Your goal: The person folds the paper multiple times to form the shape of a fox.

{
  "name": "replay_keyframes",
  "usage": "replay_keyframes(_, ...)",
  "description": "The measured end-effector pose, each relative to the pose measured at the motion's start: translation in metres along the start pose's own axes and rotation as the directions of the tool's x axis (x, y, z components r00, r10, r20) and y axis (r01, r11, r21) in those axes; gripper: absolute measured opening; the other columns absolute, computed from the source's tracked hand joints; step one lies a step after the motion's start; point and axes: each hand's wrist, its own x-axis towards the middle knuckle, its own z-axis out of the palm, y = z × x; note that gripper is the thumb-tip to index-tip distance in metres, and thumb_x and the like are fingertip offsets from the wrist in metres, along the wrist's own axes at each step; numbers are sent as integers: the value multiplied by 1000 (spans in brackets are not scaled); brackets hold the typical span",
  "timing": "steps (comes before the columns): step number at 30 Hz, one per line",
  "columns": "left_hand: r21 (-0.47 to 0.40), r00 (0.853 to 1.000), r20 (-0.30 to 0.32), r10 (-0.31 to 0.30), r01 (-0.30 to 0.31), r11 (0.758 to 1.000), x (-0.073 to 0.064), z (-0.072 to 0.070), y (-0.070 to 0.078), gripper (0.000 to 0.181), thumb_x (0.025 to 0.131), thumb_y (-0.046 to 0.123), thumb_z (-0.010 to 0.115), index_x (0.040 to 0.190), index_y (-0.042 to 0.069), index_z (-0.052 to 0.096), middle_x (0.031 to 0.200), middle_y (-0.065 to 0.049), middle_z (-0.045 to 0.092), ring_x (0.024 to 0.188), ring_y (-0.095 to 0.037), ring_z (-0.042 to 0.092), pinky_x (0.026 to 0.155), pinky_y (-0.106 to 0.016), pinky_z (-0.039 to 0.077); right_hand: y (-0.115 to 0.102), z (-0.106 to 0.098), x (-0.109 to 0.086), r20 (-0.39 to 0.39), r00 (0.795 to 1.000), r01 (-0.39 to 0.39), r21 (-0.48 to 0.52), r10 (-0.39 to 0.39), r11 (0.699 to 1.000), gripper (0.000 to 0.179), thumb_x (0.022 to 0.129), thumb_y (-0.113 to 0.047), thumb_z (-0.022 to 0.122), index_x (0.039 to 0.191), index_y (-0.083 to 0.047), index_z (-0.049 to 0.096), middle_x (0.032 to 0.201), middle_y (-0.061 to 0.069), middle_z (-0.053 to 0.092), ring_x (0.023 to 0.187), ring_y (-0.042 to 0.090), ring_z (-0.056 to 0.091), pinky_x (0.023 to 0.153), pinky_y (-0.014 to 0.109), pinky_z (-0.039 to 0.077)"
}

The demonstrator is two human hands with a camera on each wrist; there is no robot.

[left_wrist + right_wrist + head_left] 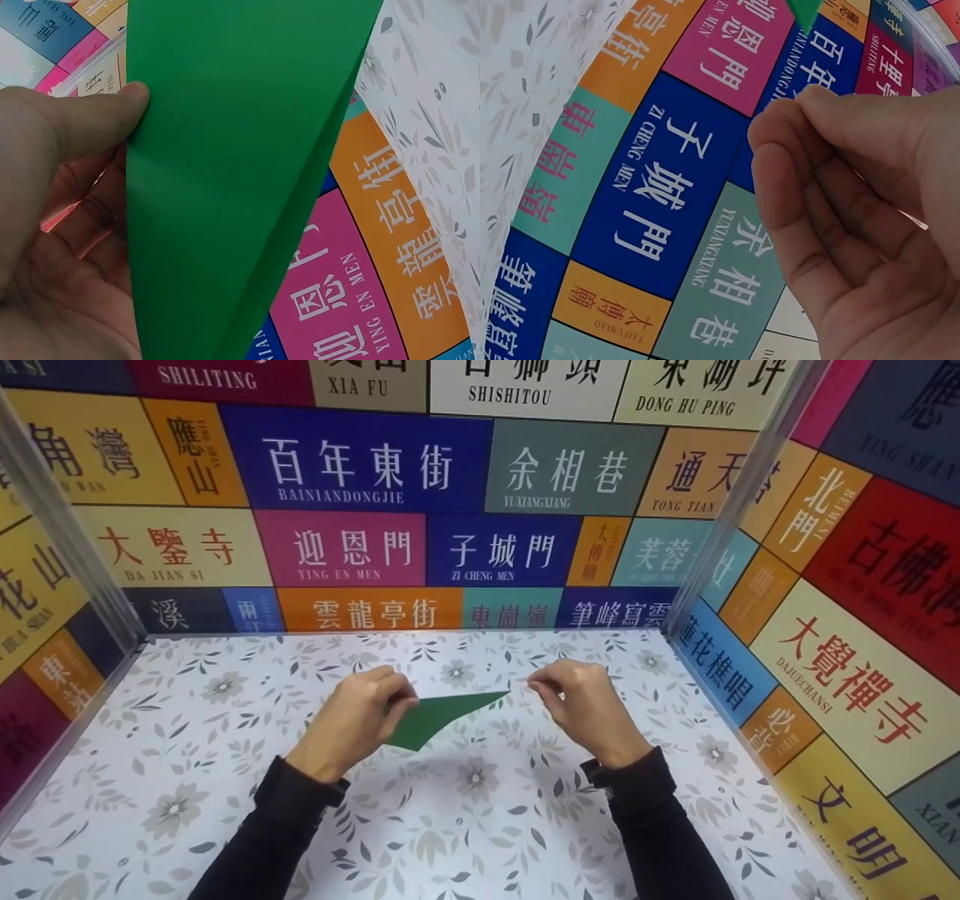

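A sheet of green paper (447,715), folded to a pointed shape, is held above the table by my left hand (365,712). In the left wrist view, the thumb of the left hand (67,202) presses on the left edge of the paper (225,150); the fingers lie behind it. A second layer shows along the right edge. My right hand (581,701) is just right of the paper's pointed tip, apart from it. Its thumb and forefinger come together with nothing seen between them in the right wrist view, where the hand (855,202) has curled fingers.
A white tabletop (480,825) with a grey flower and leaf print lies below both hands. Walls of coloured sign panels (360,457) enclose it at the back, left and right. Clear strips (697,577) run up the corners.
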Motion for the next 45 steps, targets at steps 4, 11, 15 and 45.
replay_keyframes(4, -13, 1000, 11, 24, -24, 1000, -1, 5, 3, 6, 101, 7, 90, 104, 10, 85, 97, -5, 82, 87, -19, 79, 79, -33, 70, -9, 2, 2, -28, 999, 41, -7, -41, 999, 6, 105, -4, 86, 109, -6, 89, 101, 9, 88, 91, 23, 85, 84, 35, 72)
replay_keyframes(11, -32, 999, 23, 44, -43, 999, -1, 11, 9, 7, 101, 4, 89, 104, 10, 86, 97, -4, 82, 86, -18, 79, 79, -34, 70, -28, 14, 2, -35, 993, 112, -9, -112, 994, 11, 107, -6, 83, 118, -7, 87, 107, 8, 85, 94, 22, 83, 82, 34, 71)
replay_keyframes(15, -32, 998, 34, 47, -45, 998, -1, 12, 12, 4, 103, 7, 88, 104, 9, 85, 98, -4, 82, 88, -19, 80, 81, -35, 71, -37, 21, 0, -4, 993, 114, 2, -114, 993, 16, 107, -11, 86, 123, -9, 86, 113, 7, 84, 98, 22, 82, 84, 34, 71)
replay_keyframes(45, -37, 992, -4, 124, -124, 992, -4, 22, 32, 9, 103, 12, 90, 108, 12, 84, 99, -3, 79, 89, -17, 78, 80, -31, 69, -53, 51, -7, 68, 977, 197, 49, -200, 979, 5, 107, -11, 85, 112, -11, 84, 101, 3, 83, 88, 17, 81, 76, 32, 69)
